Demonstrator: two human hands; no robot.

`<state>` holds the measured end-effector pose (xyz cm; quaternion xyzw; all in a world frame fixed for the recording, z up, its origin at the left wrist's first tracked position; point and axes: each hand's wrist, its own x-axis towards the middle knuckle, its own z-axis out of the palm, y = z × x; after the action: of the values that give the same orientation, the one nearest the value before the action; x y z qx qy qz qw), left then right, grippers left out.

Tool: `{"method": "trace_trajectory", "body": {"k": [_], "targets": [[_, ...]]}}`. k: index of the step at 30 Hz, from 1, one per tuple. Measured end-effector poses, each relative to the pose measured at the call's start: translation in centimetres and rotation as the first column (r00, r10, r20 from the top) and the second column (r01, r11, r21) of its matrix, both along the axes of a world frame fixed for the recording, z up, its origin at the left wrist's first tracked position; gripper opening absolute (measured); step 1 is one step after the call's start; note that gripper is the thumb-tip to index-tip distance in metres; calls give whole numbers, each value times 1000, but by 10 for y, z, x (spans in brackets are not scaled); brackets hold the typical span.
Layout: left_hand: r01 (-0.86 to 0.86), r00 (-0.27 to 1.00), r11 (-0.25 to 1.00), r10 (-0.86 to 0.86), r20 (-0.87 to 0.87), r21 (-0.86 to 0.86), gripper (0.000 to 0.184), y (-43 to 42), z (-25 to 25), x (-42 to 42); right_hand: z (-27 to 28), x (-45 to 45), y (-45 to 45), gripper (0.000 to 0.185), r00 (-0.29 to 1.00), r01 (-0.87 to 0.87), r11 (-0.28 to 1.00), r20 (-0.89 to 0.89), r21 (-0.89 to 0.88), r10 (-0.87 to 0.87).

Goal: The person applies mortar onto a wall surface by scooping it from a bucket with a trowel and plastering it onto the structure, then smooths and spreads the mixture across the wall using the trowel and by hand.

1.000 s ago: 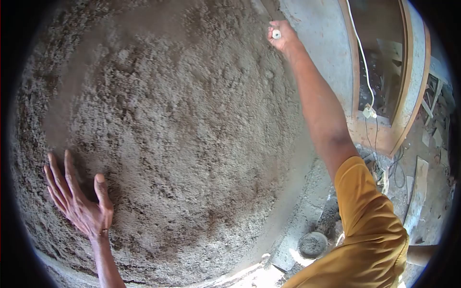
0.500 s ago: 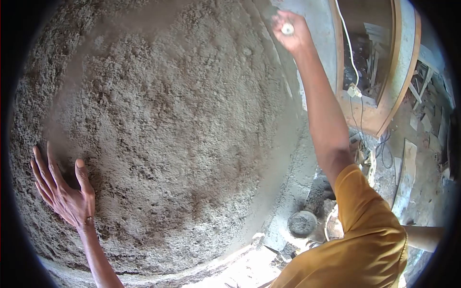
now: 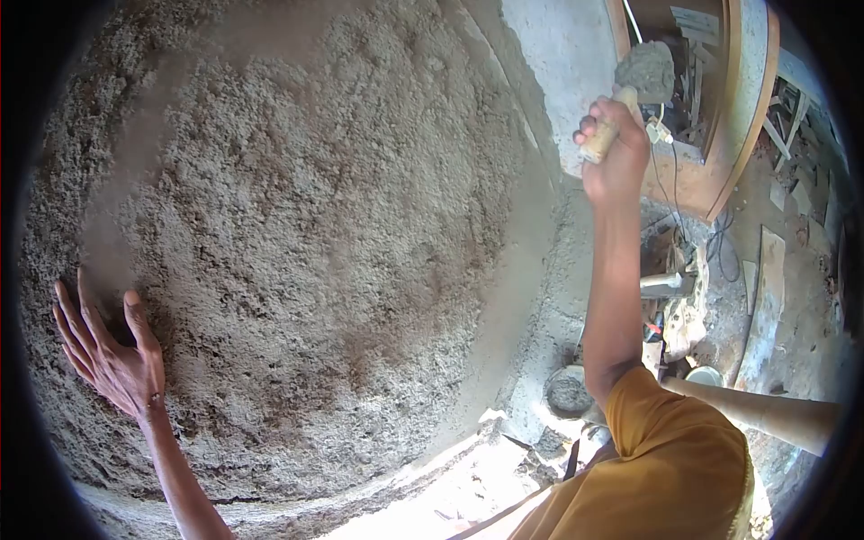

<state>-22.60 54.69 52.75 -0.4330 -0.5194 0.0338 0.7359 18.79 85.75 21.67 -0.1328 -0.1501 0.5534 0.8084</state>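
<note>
Head view: right hand (image 3: 617, 151) grips trowel (image 3: 648, 72) by its handle (image 3: 598, 144); left hand (image 3: 119, 364) spread against rough wall (image 3: 342, 234), probably for balance.

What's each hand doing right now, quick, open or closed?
Left hand: open and spread out, at the rough grey-brown plastered wall.
Right hand: closed, holding a grey-coated trowel by its pale, rounded handle.
</note>
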Motion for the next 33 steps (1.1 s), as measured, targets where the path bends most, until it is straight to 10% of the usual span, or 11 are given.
{"method": "trace_trajectory", "body": {"k": [10, 13, 16, 19, 20, 22, 24, 28, 30, 33], "targets": [[61, 997, 998, -62, -38, -23, 74, 2, -2, 1, -110, 28, -39, 34, 750, -574, 793, -256, 206, 610], [65, 997, 997, -66, -45, -33, 74, 2, -2, 0, -102, 35, -47, 28, 866, -437, 892, -215, 116, 452], [54, 998, 998, -55, -39, -26, 74, 1, -1, -2, -84, 18, -46, 24, 985, 114, 980, 150, -165, -90], [61, 997, 998, -62, -38, -22, 73, 1, -1, -4, -80, -13, -22, 20, 795, 543, 790, 478, -284, -374], [55, 998, 998, -55, -35, -10, 73, 1, -2, -4, -114, -29, 14, 26, 526, 780, 609, 678, -145, -513], [48, 998, 999, -48, -35, -4, 74, 0, -2, -2, -183, -84, 59, 32, 373, 741, 672, 840, -15, -393], [29, 1000, 1000, -29, -10, -12, 77, -2, -4, -1, -205, -121, 16, 38, 351, 109, 966, 918, -235, 184], [-58, 998, 996, 57, 11, 61, 80, -5, -3, -1, -194, -131, -105, 49, 354, 16, 982, 917, 189, -183], [-11, 1000, 1000, 10, 2, 7, 79, -2, -1, 1, -163, -122, -101, 52, 477, -73, 990, 867, -122, 142], [-36, 999, 999, 36, 25, 29, 78, -3, 0, -3, -118, -111, -22, 52, 258, 42, 994, 962, -103, 89]]}}
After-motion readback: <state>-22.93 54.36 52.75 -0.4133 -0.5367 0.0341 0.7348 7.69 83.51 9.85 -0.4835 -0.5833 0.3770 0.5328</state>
